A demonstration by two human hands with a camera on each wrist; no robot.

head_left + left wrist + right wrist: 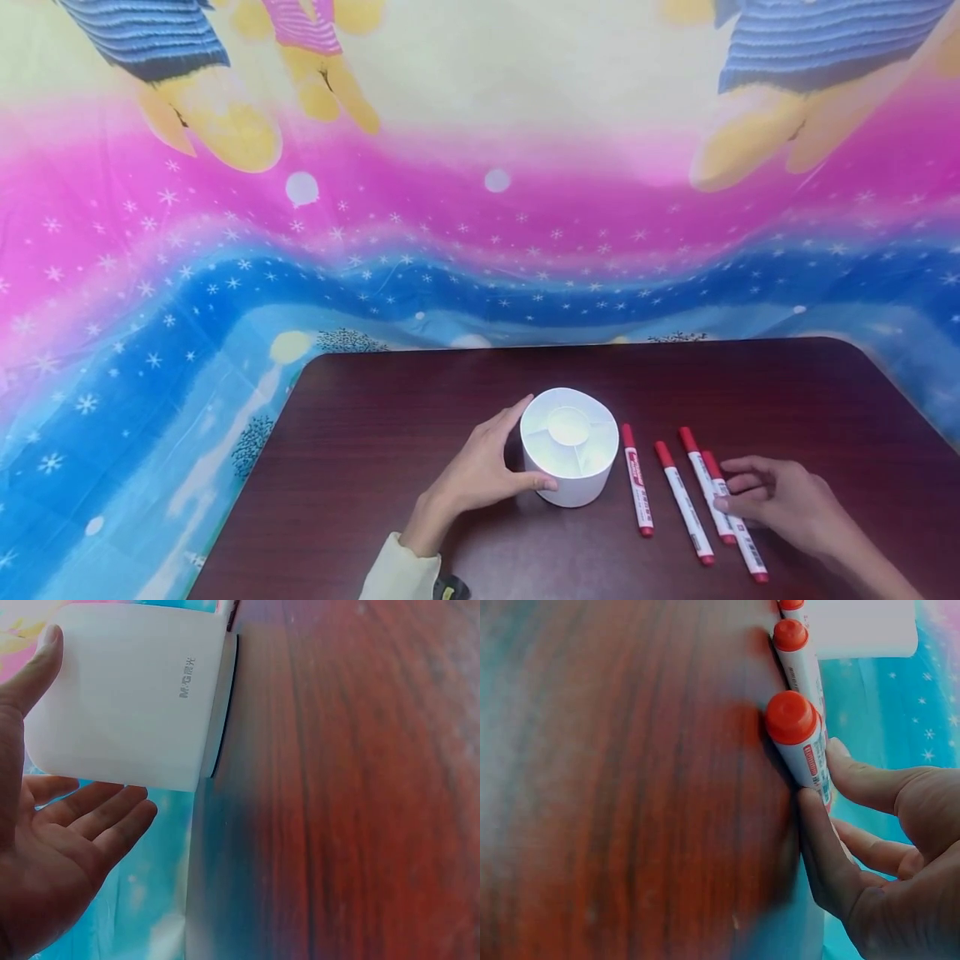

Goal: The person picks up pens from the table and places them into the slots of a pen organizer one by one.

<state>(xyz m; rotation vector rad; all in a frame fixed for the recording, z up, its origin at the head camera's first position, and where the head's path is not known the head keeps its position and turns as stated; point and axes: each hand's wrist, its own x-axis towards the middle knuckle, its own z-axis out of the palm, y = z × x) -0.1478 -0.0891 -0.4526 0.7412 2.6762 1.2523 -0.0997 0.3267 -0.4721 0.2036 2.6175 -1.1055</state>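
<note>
A round white pen holder with a central ring and divided compartments stands upright on the table. My left hand holds it from the left, thumb on the near side and fingers round the far side. In the left wrist view, the thumb lies at the rim of the pen holder, which has grey lettering on its wall. At the right, my right hand pinches a red-capped whiteboard marker between thumb and fingers. That marker overlaps a neighbouring marker in the head view.
Two more red-capped markers lie between the pen holder and the right hand: one marker close beside the holder, another marker farther right. The dark wooden table ends at a patterned cloth backdrop behind it.
</note>
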